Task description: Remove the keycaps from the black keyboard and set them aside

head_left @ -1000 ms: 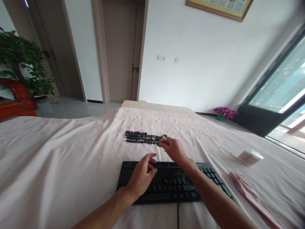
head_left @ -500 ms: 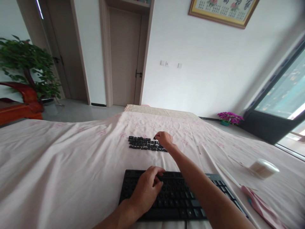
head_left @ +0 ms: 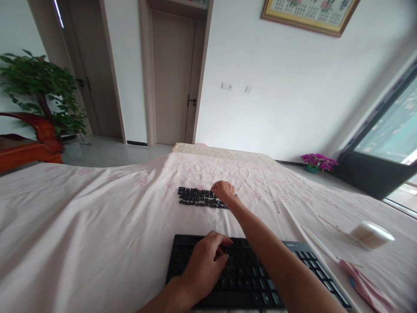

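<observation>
A black computer keyboard lies on the cloth before me, with many keycaps off its left and middle part. My left hand rests on it, index finger and thumb apart over the bare key sockets, holding nothing visible. Farther off, loose black keycaps are laid in rows on the cloth. My right hand reaches to the right end of their top row, its fingers pinched at a keycap; the hand hides part of that row. My right forearm crosses above the keyboard and covers some keys.
A pale pink flowered cloth covers the surface. To the right are a clear tub of cotton swabs, a loose swab, and a pink cloth item beside a pale stick.
My right hand has come down onto the top row of keycaps, where a keycap showed at its fingertips before. My left hand stays on the keyboard. The whole view has shifted slightly.
</observation>
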A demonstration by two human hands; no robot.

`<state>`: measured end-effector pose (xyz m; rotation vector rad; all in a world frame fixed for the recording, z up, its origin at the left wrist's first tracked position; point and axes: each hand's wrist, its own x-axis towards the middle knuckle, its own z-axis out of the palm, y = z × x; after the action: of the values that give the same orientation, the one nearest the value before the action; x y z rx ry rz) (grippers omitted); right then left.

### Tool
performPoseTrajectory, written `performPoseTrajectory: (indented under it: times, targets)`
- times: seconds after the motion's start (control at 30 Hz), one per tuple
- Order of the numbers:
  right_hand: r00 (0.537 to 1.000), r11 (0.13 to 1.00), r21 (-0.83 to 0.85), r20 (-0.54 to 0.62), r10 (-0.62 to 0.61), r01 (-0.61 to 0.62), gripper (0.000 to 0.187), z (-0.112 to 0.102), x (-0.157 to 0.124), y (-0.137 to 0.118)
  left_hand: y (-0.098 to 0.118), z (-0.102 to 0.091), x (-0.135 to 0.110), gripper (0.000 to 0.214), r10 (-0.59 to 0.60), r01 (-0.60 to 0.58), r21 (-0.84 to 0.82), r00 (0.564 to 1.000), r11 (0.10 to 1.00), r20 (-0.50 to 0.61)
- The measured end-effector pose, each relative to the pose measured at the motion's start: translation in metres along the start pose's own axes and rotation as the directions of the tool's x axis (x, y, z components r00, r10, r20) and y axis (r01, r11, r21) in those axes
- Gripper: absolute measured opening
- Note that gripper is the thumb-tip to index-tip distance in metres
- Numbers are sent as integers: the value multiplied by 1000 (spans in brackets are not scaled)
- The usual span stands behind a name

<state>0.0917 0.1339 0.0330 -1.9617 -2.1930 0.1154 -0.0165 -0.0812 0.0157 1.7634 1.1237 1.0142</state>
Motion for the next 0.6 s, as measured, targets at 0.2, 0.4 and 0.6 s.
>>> performPoseTrajectory:
  times: [0.2, 0.4, 0.6]
  targets:
    - [999, 999, 27, -21, -24, 25, 24, -10, -11, -3, -1, 0, -1, 35, 10, -10, 27, 1000, 1000, -5]
    - [982, 976, 135, -100, -160, 173, 55, -50, -51, -7, -4, 2, -2, 33, 32, -32, 71, 999, 997, -4]
    - [944, 830, 449, -179, -279, 330, 46, -78, -116, 10, -5, 2, -3, 29, 79, -82, 158, 997, 984, 20]
